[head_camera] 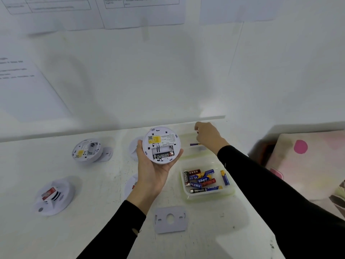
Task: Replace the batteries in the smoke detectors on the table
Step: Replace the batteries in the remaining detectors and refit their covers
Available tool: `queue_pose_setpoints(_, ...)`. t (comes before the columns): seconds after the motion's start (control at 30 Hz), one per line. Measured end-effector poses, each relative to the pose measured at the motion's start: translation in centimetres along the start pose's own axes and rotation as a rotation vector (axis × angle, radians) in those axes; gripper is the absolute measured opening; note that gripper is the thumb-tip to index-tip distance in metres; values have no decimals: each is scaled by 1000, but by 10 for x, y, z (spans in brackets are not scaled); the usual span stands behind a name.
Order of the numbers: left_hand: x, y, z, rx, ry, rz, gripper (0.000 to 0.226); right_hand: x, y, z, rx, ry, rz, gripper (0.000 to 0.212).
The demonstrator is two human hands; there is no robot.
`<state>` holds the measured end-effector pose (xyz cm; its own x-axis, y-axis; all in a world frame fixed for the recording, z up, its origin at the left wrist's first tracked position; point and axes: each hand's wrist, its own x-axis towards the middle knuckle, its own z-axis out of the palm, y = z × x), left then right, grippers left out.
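Nearest us, our left hand (155, 165) cups an opened smoke detector (161, 144), one battery (164, 156) crosswise in its bay, while our right hand (207, 136), grip unreadable, hovers over the far container (186, 136).

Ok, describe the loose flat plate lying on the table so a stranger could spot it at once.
Start at the clear tray of batteries on the white table. Just nearer the person, left of the tray, lies a flat grey mounting plate. Unlike the round detectors, it is thin, roughly square, with a round centre hole and two small slots.
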<state>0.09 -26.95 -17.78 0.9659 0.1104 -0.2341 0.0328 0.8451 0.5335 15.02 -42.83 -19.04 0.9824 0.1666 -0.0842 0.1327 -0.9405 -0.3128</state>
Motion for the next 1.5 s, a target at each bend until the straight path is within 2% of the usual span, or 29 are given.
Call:
queue_pose_setpoints(0.17, 4, 2, 1, -5, 39, 28, 58, -65, -37, -22, 896, 403, -196, 14)
queue_pose_setpoints(0.23, 6, 1, 3, -1, 66, 41, 58, -97, -50, -25, 1022, 521, -281, 12)
queue_pose_setpoints(0.3, 8, -1, 5, 33, 90, 47, 61, -116, -57, -18, 947, 583, -385, 12)
queue_pose_setpoints(0.43, 9, -8, 7, 117, 107, 12, 70, -121, -58, 16, 616, 731, -640, 12)
queue_pose_setpoints(0.57, 6, -12, 4, 113, 102, -23, 74, -116, -58, 33, 402, 848, -761, 9)
queue_pose_setpoints(0.7, 0, -14, 3, 33, 100, -90, 76, -119, -67, 37, 361, 829, -757, 12)
queue_pose_setpoints(0.77, -2, -14, 4, 39, 110, -106, 76, -121, -73, 39, 394, 841, -684, 11)
queue_pose_setpoints(0.83, 0, -13, 4, 65, 123, -91, 71, -124, -78, 37, 528, 798, -563, 10)
queue_pose_setpoints(0.9, 1, -12, 4, 130, 118, -54, 68, -129, -81, 35, 694, 650, -416, 27)
queue_pose_setpoints(1.03, 0, -13, 7, 120, 88, -37, 67, -135, -84, 21, 1183, 305, -82, 82)
queue_pose_setpoints(1.13, 0, -12, 8, 102, 78, -33, 66, -132, -84, 13, 1505, 59, 16, 100)
queue_pose_setpoints(1.23, -1, -10, 10, 155, 55, -36, 61, -130, -83, 13, 1602, -5, 0, 97)
queue_pose_setpoints(1.37, -4, -9, 13, 192, 32, -36, 61, -127, -80, 15, 1632, -13, -37, 76)
queue_pose_setpoints(1.5, -2, -8, 10, 202, 16, -23, 63, -124, -79, 16, 1606, -24, -42, 78)
